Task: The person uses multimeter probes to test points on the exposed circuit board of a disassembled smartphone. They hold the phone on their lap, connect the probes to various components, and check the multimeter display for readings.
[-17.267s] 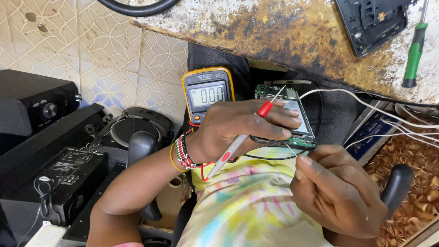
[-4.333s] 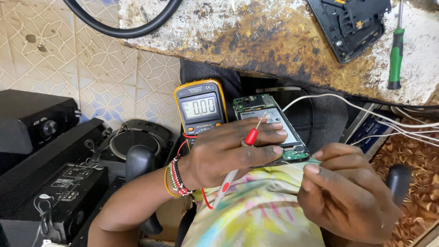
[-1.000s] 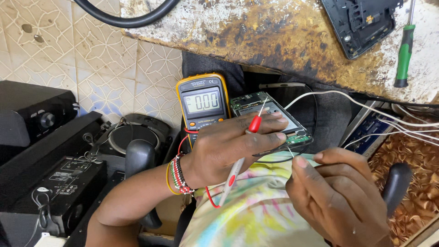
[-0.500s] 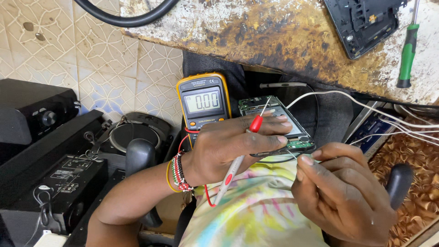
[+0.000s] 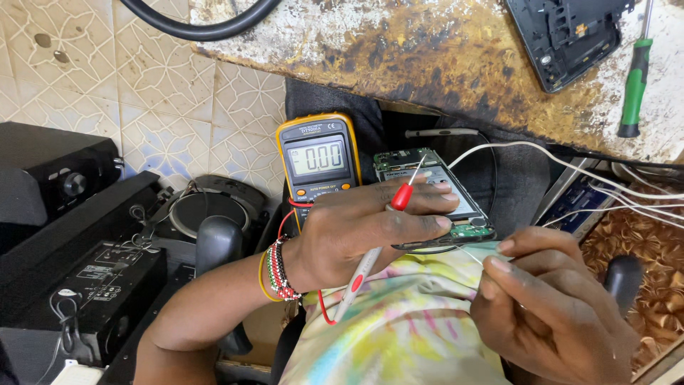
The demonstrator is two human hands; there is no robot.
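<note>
Landmark: the opened phone (image 5: 434, 196) lay on the person's lap, just right of the yellow multimeter (image 5: 318, 158), below the edge of the stained workbench (image 5: 399, 50).
Phone's long axis: it ran away from the body toward the bench, tilted a little, with the small green board end nearest the body.
Left hand (image 5: 363, 228): it lay across the near half of the phone from the meter's side, fingers curled shut round the red probe (image 5: 377, 242).
Red probe: its shaft ran from below the phone's near end up across it, the metal tip resting on the upper part of the phone's board.
Right hand (image 5: 548, 314): it sat just beyond the phone's near right corner, nearer that green end than the left hand was.
Right fingers: thumb and forefinger were pinched shut on something thin, which looked like a fine wire or a second probe's tip pointing at that corner; I could not tell which.
White cables (image 5: 570, 167): they trailed off to the right of the phone.
Green screwdriver (image 5: 633, 82): it lay on the bench, well apart from the phone.
</note>
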